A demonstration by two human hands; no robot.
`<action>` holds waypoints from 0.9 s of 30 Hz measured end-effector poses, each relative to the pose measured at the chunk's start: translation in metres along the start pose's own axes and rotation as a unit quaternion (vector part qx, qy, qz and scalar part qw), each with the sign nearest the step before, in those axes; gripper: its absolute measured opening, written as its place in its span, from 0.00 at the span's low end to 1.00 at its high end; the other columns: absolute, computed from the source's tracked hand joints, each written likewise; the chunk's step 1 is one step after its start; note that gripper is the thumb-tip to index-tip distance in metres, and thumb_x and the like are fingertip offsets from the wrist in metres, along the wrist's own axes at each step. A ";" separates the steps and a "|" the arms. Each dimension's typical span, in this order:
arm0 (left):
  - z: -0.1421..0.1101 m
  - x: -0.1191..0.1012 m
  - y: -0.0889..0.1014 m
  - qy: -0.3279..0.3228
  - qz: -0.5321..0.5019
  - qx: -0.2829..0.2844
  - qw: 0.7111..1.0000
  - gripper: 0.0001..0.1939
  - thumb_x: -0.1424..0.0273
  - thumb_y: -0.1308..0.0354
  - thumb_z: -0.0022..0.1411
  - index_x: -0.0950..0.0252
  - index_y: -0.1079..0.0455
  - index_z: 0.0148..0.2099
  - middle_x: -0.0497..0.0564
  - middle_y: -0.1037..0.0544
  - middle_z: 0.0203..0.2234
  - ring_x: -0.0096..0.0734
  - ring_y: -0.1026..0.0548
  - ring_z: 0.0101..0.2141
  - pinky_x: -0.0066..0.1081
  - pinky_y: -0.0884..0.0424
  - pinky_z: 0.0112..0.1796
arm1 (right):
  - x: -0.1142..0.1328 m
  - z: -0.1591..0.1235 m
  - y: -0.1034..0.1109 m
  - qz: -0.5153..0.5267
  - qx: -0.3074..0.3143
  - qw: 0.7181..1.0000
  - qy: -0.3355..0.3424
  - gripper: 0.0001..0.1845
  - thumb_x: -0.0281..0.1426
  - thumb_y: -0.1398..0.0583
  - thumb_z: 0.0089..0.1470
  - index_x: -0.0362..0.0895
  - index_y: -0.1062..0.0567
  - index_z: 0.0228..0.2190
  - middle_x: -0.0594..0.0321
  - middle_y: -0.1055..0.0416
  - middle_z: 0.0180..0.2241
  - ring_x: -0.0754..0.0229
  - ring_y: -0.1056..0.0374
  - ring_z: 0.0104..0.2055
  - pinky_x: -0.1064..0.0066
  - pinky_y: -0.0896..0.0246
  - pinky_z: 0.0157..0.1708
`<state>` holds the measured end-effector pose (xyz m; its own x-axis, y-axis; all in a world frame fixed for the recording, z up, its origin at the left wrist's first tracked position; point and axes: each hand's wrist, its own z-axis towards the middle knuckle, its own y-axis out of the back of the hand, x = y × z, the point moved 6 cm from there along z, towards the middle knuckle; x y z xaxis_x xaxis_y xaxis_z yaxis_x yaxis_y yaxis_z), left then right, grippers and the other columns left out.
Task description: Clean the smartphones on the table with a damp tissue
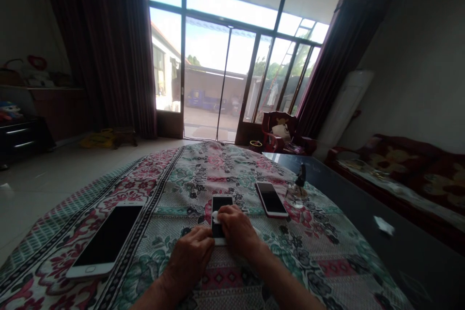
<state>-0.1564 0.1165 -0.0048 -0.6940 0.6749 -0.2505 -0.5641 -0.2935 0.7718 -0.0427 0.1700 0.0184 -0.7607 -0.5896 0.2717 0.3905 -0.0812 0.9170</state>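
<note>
I am watching the right hand (237, 226) pinching a white wad (215, 217) against the middle phone (222, 201), flat on the tablecloth (174, 203); left hand (192, 253) is touching its edge, grip unclear. Wiping is seemingly underway, remainder undeterminable.

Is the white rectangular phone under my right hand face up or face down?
Face up: the phone shows its white-bordered black screen.

Right hand (238, 230) obscures the lower right of the middle phone (222, 202); left hand (192, 251) obscures part of its left edge. White wad (215, 216) at the right fingers (225, 212): partly covered, material undetermined. Forearms (283, 276), behind the fingers, cut off by the bottom edge. Right of the fingers, clear item (297, 195): outline indistinct. Farther right, white scrap (384, 226): blurred.
</note>
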 end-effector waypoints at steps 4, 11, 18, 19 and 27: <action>0.000 0.000 0.000 0.000 0.004 -0.001 1.000 0.13 0.74 0.52 0.66 0.62 0.29 0.31 0.50 0.24 0.32 0.35 0.25 0.36 0.34 0.26 0.38 | 0.009 -0.008 -0.003 -0.005 0.021 0.999 0.032 0.13 0.23 0.47 0.58 0.45 0.23 0.33 0.61 0.27 0.40 0.60 0.36 0.43 0.74 0.42 0.43; 0.002 -0.001 0.004 0.012 0.003 0.013 1.000 0.14 0.76 0.52 0.65 0.63 0.28 0.32 0.50 0.24 0.31 0.32 0.25 0.35 0.30 0.26 0.37 | -0.016 0.048 -0.005 -0.019 -0.032 0.999 0.007 0.16 0.23 0.48 0.59 0.46 0.21 0.34 0.60 0.24 0.40 0.58 0.34 0.43 0.70 0.42 0.45; 0.002 -0.002 0.005 0.016 0.000 0.016 1.000 0.13 0.76 0.51 0.65 0.63 0.29 0.31 0.50 0.24 0.30 0.33 0.25 0.35 0.30 0.27 0.37 | -0.011 0.054 -0.007 -0.017 -0.031 0.999 0.023 0.16 0.22 0.48 0.60 0.46 0.21 0.34 0.60 0.25 0.40 0.58 0.34 0.43 0.70 0.42 0.46; 0.002 -0.002 0.004 0.015 0.002 0.016 1.000 0.13 0.76 0.51 0.65 0.63 0.29 0.31 0.50 0.25 0.30 0.33 0.25 0.34 0.30 0.27 0.37 | -0.007 0.046 -0.006 -0.012 -0.027 0.999 0.034 0.16 0.23 0.48 0.60 0.46 0.21 0.35 0.61 0.25 0.41 0.58 0.35 0.43 0.70 0.42 0.46; 0.002 -0.001 0.001 0.017 0.004 0.000 1.000 0.12 0.77 0.51 0.64 0.63 0.31 0.29 0.50 0.25 0.30 0.33 0.26 0.34 0.30 0.28 0.36 | 0.012 -0.018 0.004 0.047 0.012 0.994 0.098 0.15 0.22 0.49 0.59 0.45 0.23 0.35 0.61 0.26 0.40 0.60 0.36 0.40 0.70 0.41 0.45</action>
<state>-0.1557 0.1171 -0.0031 -0.7130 0.6494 -0.2643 -0.5590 -0.2990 0.7733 -0.0411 0.1481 0.0196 -0.6042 -0.7396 0.2965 0.4409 -0.0003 0.8976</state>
